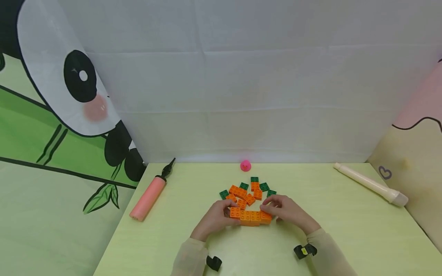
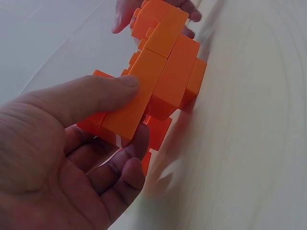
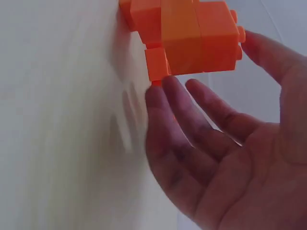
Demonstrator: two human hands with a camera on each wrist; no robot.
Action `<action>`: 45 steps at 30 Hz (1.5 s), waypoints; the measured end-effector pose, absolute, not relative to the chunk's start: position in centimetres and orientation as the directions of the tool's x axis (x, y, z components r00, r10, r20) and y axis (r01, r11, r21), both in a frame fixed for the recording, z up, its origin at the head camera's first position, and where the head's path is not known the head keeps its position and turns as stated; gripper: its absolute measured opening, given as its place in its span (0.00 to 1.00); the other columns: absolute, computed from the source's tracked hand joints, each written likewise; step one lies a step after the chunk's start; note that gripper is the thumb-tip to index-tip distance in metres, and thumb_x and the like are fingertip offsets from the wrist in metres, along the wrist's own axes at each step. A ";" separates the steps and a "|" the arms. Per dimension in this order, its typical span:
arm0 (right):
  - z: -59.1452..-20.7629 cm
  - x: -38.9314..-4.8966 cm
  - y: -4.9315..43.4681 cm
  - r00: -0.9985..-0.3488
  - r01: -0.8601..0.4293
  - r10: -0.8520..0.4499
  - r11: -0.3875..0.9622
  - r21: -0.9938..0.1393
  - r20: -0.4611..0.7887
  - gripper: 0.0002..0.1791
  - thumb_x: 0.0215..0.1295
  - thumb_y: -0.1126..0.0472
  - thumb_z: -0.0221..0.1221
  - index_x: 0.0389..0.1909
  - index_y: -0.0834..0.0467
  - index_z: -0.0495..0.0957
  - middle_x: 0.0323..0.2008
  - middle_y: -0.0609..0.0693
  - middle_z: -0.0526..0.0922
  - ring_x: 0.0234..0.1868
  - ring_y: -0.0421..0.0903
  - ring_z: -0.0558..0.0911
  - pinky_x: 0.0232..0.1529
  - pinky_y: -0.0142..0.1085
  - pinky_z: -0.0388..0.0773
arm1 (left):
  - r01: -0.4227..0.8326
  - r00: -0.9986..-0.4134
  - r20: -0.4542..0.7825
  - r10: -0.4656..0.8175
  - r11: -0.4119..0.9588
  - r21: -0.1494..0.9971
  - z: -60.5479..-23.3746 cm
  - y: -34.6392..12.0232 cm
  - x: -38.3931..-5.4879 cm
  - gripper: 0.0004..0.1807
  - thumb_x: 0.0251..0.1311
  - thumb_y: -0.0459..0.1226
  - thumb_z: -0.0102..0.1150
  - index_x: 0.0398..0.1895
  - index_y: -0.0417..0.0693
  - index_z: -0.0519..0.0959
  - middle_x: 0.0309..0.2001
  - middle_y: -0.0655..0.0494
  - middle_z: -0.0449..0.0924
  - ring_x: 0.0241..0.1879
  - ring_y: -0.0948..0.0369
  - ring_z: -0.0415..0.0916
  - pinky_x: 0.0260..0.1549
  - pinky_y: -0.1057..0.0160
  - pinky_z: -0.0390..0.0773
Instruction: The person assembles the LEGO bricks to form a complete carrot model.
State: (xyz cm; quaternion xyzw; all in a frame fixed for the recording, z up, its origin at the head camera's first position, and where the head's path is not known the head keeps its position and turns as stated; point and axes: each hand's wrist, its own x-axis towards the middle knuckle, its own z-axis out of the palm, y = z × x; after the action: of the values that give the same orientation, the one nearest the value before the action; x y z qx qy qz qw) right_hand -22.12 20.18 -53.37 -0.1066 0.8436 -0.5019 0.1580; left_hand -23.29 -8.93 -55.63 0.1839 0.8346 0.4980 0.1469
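From the head camera I see the left hand [image 1: 220, 214] and the right hand [image 1: 292, 211] at opposite ends of an orange brick assembly [image 1: 250, 217], low over the table [image 1: 352, 234]. Loose orange bricks [image 1: 238, 191] and green bricks [image 1: 264, 187] lie just beyond, probably grouped there for easy reach. I see no container; they sit straight on the tabletop.

In my left wrist view, that hand pinches one end between thumb [image 2: 108, 93] and curled fingers, thumb along the side, apparently to steady the joined row.

In my right wrist view, the other hand is loosely curved, not clenched; one digit meets the studs, perhaps bracing that end. I can't tell whether its lower fingertips touch.
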 end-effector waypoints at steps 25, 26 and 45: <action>-53.9 -27.9 17.3 -0.963 -0.219 -0.270 0.746 -0.629 0.016 0.22 0.57 0.59 0.79 0.51 0.60 0.85 0.42 0.49 0.80 0.35 0.46 0.75 0.38 0.38 0.76 | 0.151 -0.894 -0.070 0.443 0.444 0.883 -55.7 -9.0 -23.2 0.20 0.53 0.39 0.82 0.47 0.50 0.83 0.35 0.57 0.78 0.32 0.59 0.72 0.29 0.64 0.73; -53.9 -27.9 17.2 -0.963 -0.220 -0.269 0.752 -0.621 0.017 0.22 0.57 0.59 0.79 0.51 0.60 0.85 0.42 0.49 0.80 0.35 0.46 0.75 0.39 0.38 0.76 | 0.153 -0.894 -0.068 0.443 0.444 0.883 -55.7 -9.0 -23.2 0.20 0.53 0.39 0.82 0.47 0.50 0.83 0.35 0.57 0.78 0.32 0.59 0.72 0.29 0.64 0.73; -54.7 -28.1 17.0 -0.980 -0.161 -0.198 0.785 -0.599 0.005 0.25 0.57 0.62 0.78 0.54 0.61 0.81 0.41 0.49 0.80 0.42 0.48 0.77 0.53 0.47 0.79 | 0.137 -0.894 -0.080 0.441 0.438 0.888 -55.4 -9.3 -23.0 0.19 0.53 0.39 0.82 0.46 0.54 0.83 0.35 0.58 0.77 0.32 0.60 0.71 0.29 0.64 0.72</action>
State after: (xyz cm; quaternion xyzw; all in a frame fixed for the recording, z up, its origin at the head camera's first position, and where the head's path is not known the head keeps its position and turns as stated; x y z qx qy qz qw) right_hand -28.07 16.99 -54.71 -0.0949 0.9442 -0.3141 0.0291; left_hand -22.99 -9.29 -55.41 0.1734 0.8342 0.5009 0.1518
